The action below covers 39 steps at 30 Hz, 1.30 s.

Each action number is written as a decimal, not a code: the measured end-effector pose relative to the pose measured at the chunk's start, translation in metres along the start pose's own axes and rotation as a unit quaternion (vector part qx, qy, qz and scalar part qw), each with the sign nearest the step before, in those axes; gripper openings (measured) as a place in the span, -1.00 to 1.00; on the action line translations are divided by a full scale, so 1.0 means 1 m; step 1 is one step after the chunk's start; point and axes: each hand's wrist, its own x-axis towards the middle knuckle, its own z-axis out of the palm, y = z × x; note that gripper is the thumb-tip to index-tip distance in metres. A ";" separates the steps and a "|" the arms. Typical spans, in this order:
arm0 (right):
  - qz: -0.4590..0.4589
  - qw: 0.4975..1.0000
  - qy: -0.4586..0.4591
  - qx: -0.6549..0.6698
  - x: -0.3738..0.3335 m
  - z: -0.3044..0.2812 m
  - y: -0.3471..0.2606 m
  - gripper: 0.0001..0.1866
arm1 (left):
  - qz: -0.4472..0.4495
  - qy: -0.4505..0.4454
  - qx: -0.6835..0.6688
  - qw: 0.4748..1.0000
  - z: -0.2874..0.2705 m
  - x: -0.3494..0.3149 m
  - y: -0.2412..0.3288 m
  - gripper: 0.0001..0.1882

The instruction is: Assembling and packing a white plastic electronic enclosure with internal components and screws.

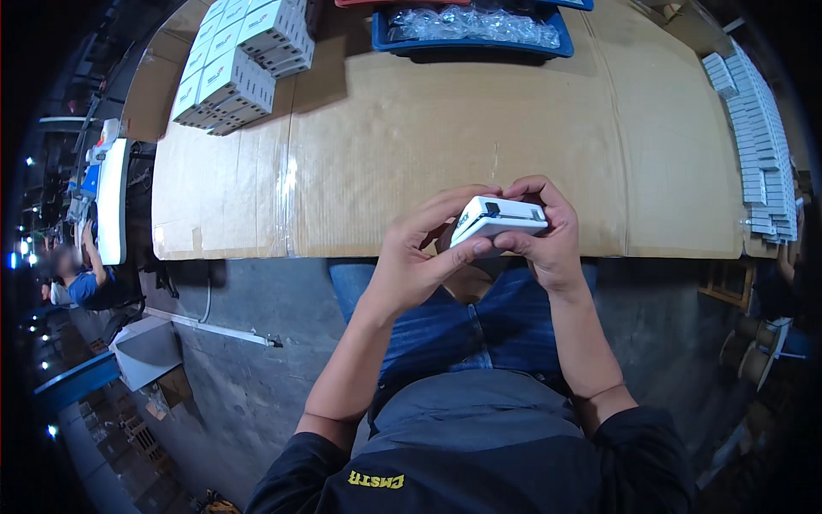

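Just above the near edge of the cardboard-covered table (411, 171), I hold a small white box (516, 224) between my two hands. Dark square marks and a dark line show on its side and end. My left hand (425, 244) grips the box's left end, its thumb along the near lower edge and its fingers behind. At the other end, my right hand (552, 233) has its thumb against the near side and its fingers curled over the far corner. Parts of the box are hidden behind the fingers.
White boxes (224, 81) stand stacked at the table's far left. A blue bin (473, 53) of clear plastic-wrapped items sits at the far middle. Another stack of white boxes (758, 141) lines the right edge. Beyond the left side, a person (90, 278) sits at a white table (113, 201).
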 end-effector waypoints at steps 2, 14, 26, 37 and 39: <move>0.010 0.991 -0.002 0.130 0.000 0.003 -0.001 -0.40 | -0.008 0.005 0.016 1.000 0.000 0.000 -0.003 -0.41; -0.085 0.991 -0.091 -0.040 -0.004 0.002 -0.014 -0.48 | 0.107 0.011 -0.102 0.989 0.006 -0.008 -0.007 -0.59; -0.116 0.984 -0.087 -0.104 -0.009 -0.001 -0.012 -0.53 | 0.095 0.013 -0.098 0.991 0.011 -0.011 -0.003 -0.58; -0.079 0.984 -0.082 -0.136 -0.010 -0.001 -0.020 -0.51 | 0.086 0.013 -0.087 0.992 0.010 -0.012 -0.003 -0.58; -0.080 0.984 -0.084 -0.133 -0.010 0.000 -0.021 -0.51 | 0.092 0.013 -0.089 0.992 0.009 -0.013 -0.006 -0.58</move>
